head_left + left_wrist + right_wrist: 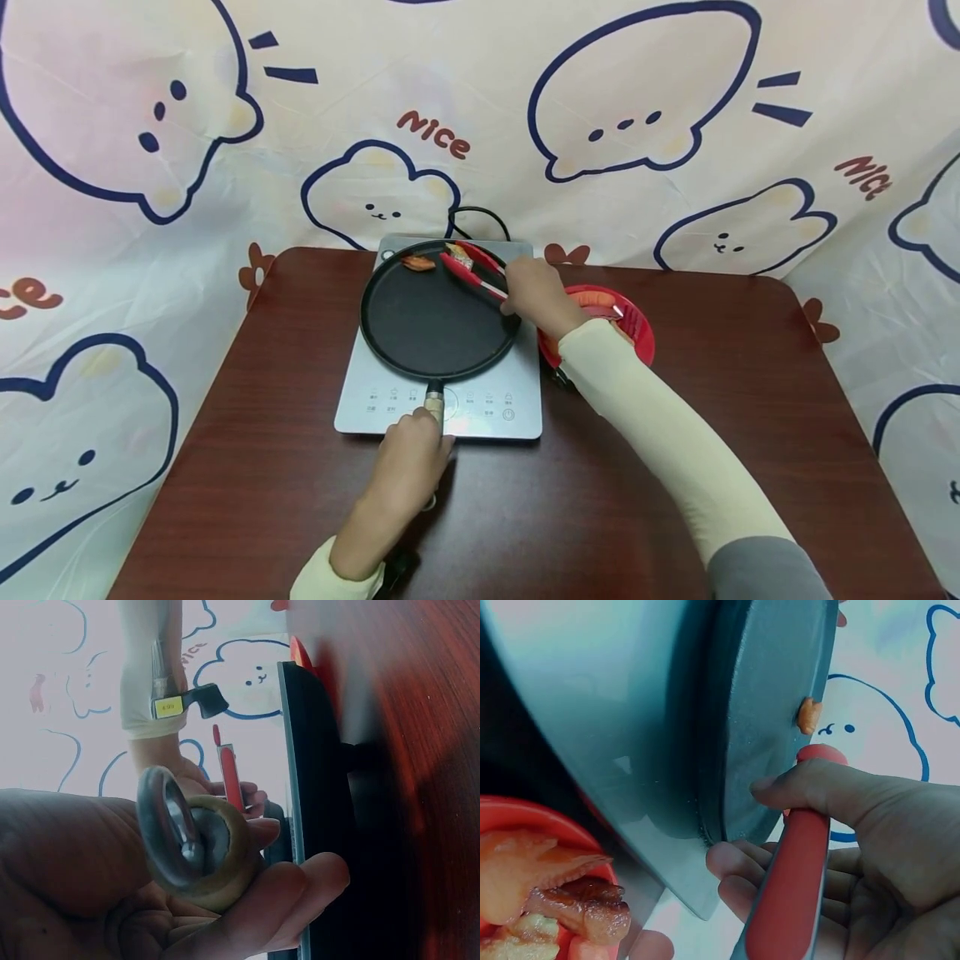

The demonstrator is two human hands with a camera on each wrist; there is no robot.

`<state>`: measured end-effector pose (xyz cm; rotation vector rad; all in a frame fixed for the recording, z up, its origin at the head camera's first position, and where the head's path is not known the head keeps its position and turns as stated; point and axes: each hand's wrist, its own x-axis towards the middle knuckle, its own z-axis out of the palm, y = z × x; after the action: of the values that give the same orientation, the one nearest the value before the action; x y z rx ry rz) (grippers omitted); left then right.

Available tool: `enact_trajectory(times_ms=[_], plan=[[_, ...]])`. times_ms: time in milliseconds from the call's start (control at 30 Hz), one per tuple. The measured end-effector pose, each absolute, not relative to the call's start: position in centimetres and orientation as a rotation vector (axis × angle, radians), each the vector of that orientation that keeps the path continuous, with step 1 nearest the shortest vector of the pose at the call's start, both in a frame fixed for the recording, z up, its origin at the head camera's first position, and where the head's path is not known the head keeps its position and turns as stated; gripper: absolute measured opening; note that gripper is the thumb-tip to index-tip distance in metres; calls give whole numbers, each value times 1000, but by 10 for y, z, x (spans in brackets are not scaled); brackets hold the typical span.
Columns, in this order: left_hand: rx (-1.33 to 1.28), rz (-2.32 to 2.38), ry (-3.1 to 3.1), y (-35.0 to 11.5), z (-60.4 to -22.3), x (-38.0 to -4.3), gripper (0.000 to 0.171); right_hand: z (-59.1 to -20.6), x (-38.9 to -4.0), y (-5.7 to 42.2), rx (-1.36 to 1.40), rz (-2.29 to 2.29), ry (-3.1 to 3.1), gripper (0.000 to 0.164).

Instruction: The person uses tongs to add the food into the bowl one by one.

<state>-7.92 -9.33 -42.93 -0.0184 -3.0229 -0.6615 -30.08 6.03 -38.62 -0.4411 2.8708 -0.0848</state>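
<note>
A flat black frying pan (442, 321) sits on a silver induction cooktop (352, 412). My left hand (411, 458) grips the pan's handle (434, 403); the handle's end with its metal hanging ring (161, 825) shows in the left wrist view. In my right hand (542, 293) are red-and-silver tongs (480, 268), held over the pan's far right part. Between the tong tips is a yellowish piece of food (459, 255), close to the pan surface; whether it touches cannot be told. A brown-orange piece of food (418, 263) lies near the pan's far edge.
Right of the cooktop, partly under my right forearm, stands a red basket (643, 333) holding several pieces of food, including a browned wing-like piece (577, 907). A black cable (483, 210) loops behind the cooktop. Patterned cloth (495, 100) hangs behind the brown table (247, 467).
</note>
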Motion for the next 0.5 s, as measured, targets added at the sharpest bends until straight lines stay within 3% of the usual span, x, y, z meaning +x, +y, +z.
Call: enact_trajectory(times_ms=[500], plan=[[-22, -685, -3021, -92, -429, -79, 27, -387, -305, 49, -443, -60, 2865, 28]])
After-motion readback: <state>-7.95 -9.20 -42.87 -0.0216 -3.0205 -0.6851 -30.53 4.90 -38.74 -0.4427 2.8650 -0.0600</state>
